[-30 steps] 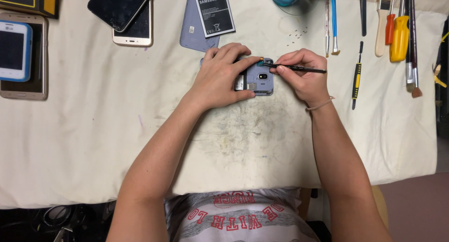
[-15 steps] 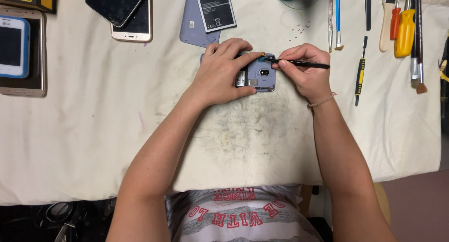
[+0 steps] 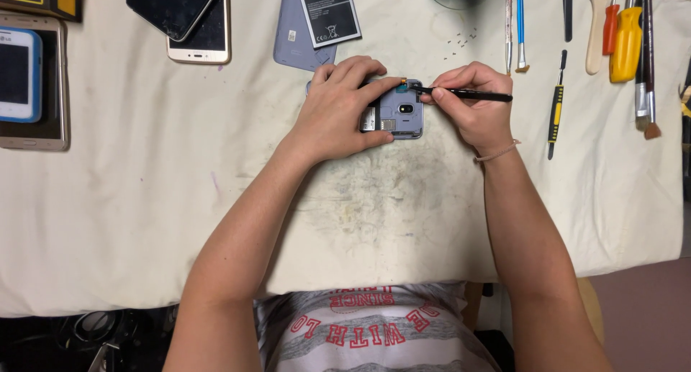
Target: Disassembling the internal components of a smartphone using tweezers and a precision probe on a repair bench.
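Two hands at work on one opened phone (image 3: 397,113), blue-grey, back cover off, lying on the cream cloth (image 3: 144,221) at the upper middle of the table.

Left hand (image 3: 338,113): laid flat over the phone's left part, fingers curled over its top edge, thumb along its lower edge, pressing it to the cloth. Placement unchanged from half a second ago.

Right hand (image 3: 471,102): fingers pinched shut around a thin black tool (image 3: 468,93), held nearly level, its tip at the phone's upper right corner beside the camera opening. Compared with a second ago, the tip sits a little higher on that corner; the hand itself has barely shifted.

Nearby stock, all where it was:
- battery (image 3: 329,14) resting on a detached grey back cover (image 3: 291,44), just above the left hand;
- two stacked phones (image 3: 191,19), upper left;
- white-and-blue phone (image 3: 19,73) on a tablet, far left;
- small screws (image 3: 459,39) scattered above the right hand;
- yellow-handled screwdriver (image 3: 555,106), right of the right hand;
- row of tools (image 3: 622,34) along the upper right edge.
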